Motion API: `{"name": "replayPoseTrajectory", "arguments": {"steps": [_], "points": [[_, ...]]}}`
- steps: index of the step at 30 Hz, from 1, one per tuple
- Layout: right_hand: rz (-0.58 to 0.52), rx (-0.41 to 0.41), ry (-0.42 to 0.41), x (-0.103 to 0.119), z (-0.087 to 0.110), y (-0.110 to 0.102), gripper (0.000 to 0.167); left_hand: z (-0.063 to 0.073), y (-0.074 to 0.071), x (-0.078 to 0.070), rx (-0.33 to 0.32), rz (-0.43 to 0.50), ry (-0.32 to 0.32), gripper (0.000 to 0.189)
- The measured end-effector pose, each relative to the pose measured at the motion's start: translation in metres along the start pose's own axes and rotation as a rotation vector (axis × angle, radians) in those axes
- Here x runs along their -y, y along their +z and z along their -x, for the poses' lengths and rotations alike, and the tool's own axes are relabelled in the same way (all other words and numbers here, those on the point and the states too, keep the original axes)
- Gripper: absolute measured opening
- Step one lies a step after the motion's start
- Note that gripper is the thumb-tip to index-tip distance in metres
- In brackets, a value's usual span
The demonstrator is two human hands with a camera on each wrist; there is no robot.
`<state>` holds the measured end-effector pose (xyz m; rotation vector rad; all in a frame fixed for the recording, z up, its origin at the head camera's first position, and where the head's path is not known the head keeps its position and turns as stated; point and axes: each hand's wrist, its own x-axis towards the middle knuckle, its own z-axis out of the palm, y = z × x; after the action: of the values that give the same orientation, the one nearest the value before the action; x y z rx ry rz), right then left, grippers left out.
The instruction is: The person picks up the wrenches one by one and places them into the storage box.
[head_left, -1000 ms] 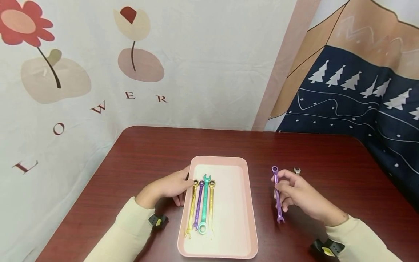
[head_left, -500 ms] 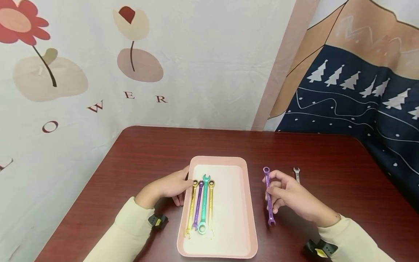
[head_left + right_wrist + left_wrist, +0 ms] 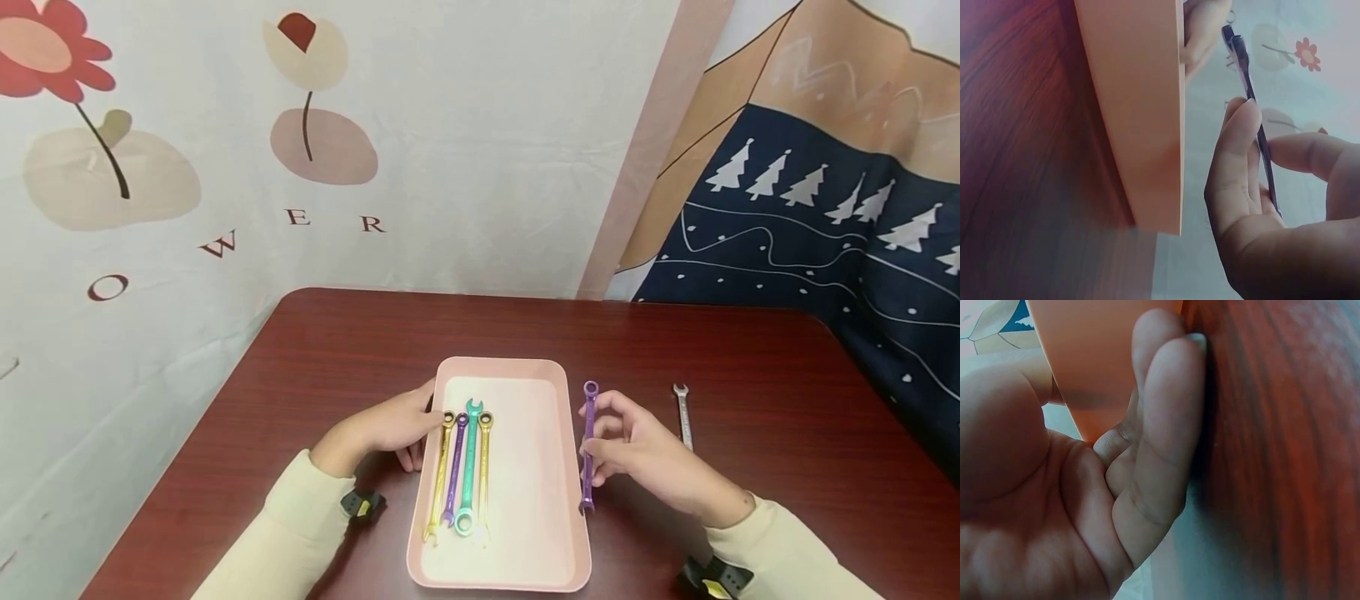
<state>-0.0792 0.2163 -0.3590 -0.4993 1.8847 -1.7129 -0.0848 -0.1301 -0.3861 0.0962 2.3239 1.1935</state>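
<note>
In the head view my right hand (image 3: 648, 458) pinches a purple combination wrench (image 3: 590, 408) between thumb and fingers, upright in the picture, its ring end away from me. It overlaps the right rim of a pink tray (image 3: 576, 508). The right wrist view shows that wrench (image 3: 1264, 150) raised above the level of the tray's rim, beside its outer wall (image 3: 1141, 112). My left hand (image 3: 393, 421) holds the tray's left side, thumb over the rim and the other fingers along the outside. Inside the tray lie two gold wrenches (image 3: 484, 467), a purple one (image 3: 453, 475) and a green one (image 3: 469, 467), side by side at the left.
On the dark red wooden table (image 3: 360, 342), a silver wrench (image 3: 683, 417) lies to the right, partly behind my right hand. A printed cloth (image 3: 480, 150) hangs behind the table's far edge.
My right hand has moved left with the purple wrench, from over the table to the tray's right rim. More of the silver wrench shows. My left hand and the tray stay put.
</note>
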Motion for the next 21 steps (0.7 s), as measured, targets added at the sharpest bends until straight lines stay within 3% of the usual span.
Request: {"name": "replayPoseTrajectory", "arguments": {"steps": [8,21], "points": [[-0.006,-0.034,0.015,0.006,-0.009,0.017,0.046,0.000,0.000,0.000,-0.002,0.015,-0.013,0.062],[-0.015,-0.012,0.007,0.002,-0.020,0.043,0.053,0.000,0.000,-0.001,0.002,0.021,-0.016,0.062]]}}
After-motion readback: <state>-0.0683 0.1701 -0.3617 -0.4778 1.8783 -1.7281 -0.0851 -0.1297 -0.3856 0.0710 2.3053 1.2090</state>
